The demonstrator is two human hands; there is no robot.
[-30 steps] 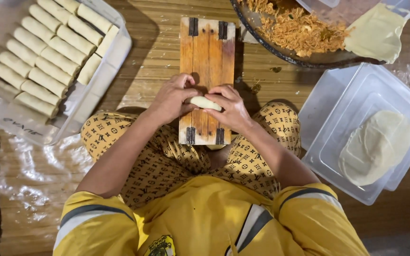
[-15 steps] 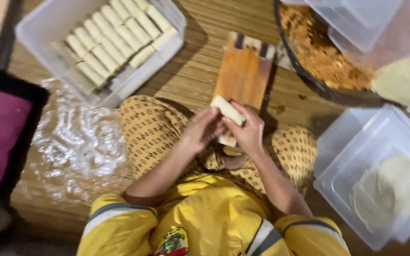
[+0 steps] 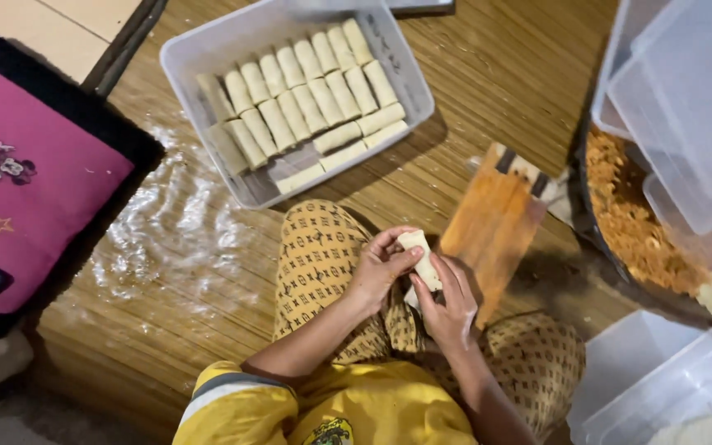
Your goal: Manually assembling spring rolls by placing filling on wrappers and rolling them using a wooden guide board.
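Note:
Both of my hands hold one pale rolled pastry [image 3: 420,257] above my lap. My left hand [image 3: 381,268] pinches its upper end and my right hand [image 3: 447,303] wraps its lower part. Just beyond the hands lies a wooden board [image 3: 494,221] on the bamboo mat. A clear plastic tray [image 3: 208,62] at the top centre holds several finished rolls in rows. My crossed legs in patterned yellow trousers sit under the hands.
A dark bowl [image 3: 588,216] of orange shredded filling sits at the right, under clear plastic lids [image 3: 686,91]. More clear tubs [image 3: 644,371] stand at the bottom right. A crumpled clear plastic sheet [image 3: 166,239] lies left of my knee, beside a pink cushion [image 3: 26,181].
The roll has left the board and is now lifted between both hands. My view has swung left, so the tray of rolls has moved towards the centre.

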